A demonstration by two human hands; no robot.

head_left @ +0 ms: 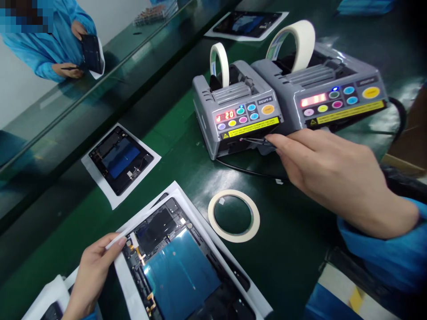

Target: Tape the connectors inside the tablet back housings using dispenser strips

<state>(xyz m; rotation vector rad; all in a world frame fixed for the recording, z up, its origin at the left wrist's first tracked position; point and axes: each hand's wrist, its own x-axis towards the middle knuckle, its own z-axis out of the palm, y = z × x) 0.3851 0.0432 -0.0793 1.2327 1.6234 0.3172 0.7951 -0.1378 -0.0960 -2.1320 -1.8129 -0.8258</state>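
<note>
My right hand (333,171) is closed on thin tweezers (255,141), whose tips reach the outlet slot of the nearer grey tape dispenser (233,111). My left hand (91,271) pinches a strip of white tape (116,240) at the top left corner of an opened tablet (180,266). The tablet lies on white paper with a blue panel showing. A flat ring of tape (233,215) lies on the green mat between the tablet and the dispenser.
A second, larger tape dispenser (320,84) stands right of the first. Another opened tablet (120,158) on paper lies to the left, and a third (247,23) lies farther back. A co-worker in blue (56,44) holds a dark tablet beyond a glass-topped rail (100,80).
</note>
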